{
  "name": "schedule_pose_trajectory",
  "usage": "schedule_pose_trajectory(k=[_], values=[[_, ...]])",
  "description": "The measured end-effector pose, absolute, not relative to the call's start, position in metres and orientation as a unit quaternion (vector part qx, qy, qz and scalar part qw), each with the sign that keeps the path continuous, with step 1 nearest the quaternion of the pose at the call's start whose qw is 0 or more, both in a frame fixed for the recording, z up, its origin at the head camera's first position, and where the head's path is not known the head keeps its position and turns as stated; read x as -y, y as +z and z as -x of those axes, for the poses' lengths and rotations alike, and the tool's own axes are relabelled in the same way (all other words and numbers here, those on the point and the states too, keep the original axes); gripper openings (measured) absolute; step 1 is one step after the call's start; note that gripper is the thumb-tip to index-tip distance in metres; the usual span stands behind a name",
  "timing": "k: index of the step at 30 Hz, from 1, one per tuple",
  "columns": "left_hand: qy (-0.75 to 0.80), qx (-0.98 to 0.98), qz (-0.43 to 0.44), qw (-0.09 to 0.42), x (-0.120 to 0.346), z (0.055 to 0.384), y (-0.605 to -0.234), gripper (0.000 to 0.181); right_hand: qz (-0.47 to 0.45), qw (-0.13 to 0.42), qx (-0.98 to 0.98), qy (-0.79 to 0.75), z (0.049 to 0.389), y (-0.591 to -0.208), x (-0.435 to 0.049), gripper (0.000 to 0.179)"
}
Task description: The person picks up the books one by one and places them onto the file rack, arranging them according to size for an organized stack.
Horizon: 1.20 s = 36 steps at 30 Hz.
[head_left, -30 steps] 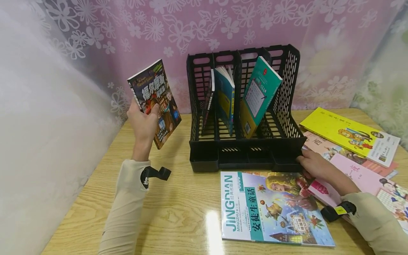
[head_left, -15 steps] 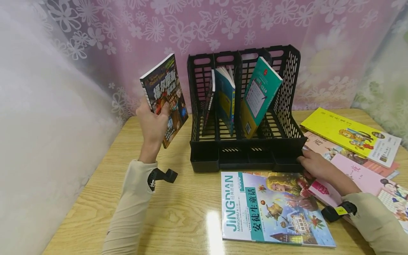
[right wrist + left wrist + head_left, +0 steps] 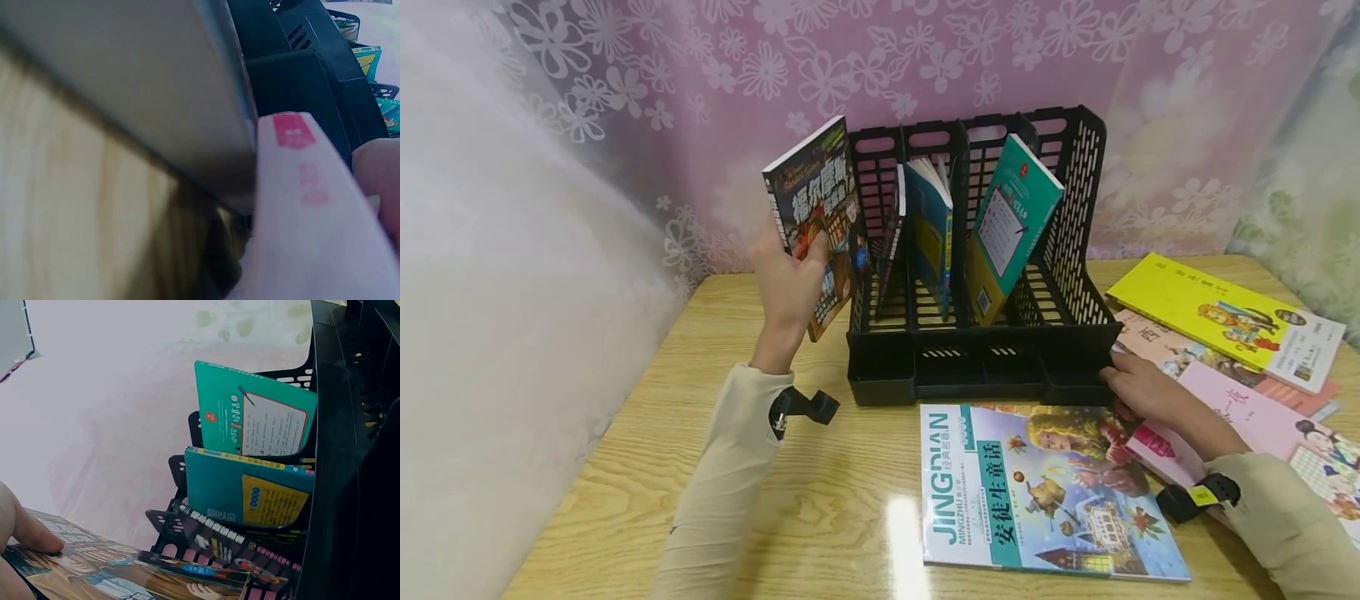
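My left hand (image 3: 790, 279) grips a dark, illustrated paperback book (image 3: 812, 187), thumb on its cover. The book is upright and tilted, overlapping the left side of the black plastic book rack (image 3: 947, 367) in the head view. In the left wrist view its cover (image 3: 125, 575) lies near a dark book (image 3: 215, 540) standing in the rack. My right hand (image 3: 1150, 396) holds the rack's front right corner, its fingertips partly hidden. Beside the dark book in the rack stand a blue book (image 3: 928, 233) and a leaning green book (image 3: 1018, 208).
A large fairy-tale book (image 3: 1052, 500) lies flat before the rack on the wooden table (image 3: 820, 508). To the right are a yellow book (image 3: 1195, 300), a pink book (image 3: 1232, 400) and others partly covered. A flowered curtain (image 3: 760, 75) hangs behind.
My left hand has carried the paperback rightward and slightly up, from left of the rack to overlapping its left side. My right hand stays at the rack's corner.
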State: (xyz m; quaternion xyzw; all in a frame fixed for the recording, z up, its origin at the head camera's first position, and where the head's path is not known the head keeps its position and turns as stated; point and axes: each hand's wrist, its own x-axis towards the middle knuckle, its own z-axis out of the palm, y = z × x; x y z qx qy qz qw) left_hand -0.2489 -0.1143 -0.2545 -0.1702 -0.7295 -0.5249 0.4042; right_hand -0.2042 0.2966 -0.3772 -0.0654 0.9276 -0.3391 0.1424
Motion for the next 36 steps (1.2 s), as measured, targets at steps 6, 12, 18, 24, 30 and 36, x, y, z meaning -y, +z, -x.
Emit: schedule_pose_trajectory(k=[6, 12, 18, 24, 30, 36], values=[[-0.542, 0.719, 0.178, 0.397, 0.101, 0.263, -0.260, 0.054, 0.069, 0.140, -0.928, -0.339, 0.205, -0.377, -0.297, 0.032], [-0.535, 0.720, 0.176, 0.406, 0.091, 0.281, -0.268, 0.049, 0.071, 0.137, -0.926, -0.343, 0.205, -0.377, -0.296, 0.032], [-0.522, 0.736, 0.151, 0.403, 0.081, 0.300, -0.280, 0.051, 0.069, 0.136, -0.927, -0.343, 0.205, -0.377, -0.297, 0.031], [-0.500, 0.748, 0.142, 0.413, 0.074, 0.312, -0.291, 0.051, 0.066, 0.136, -0.926, -0.345, 0.204, -0.378, -0.296, 0.031], [-0.479, 0.753, 0.146, 0.426, 0.072, 0.321, -0.301, 0.044, 0.071, 0.127, -0.927, -0.347, 0.204, -0.377, -0.297, 0.029], [-0.467, 0.771, 0.135, 0.412, 0.066, 0.329, -0.310, 0.044, 0.066, 0.131, -0.926, -0.348, 0.203, -0.377, -0.298, 0.029]])
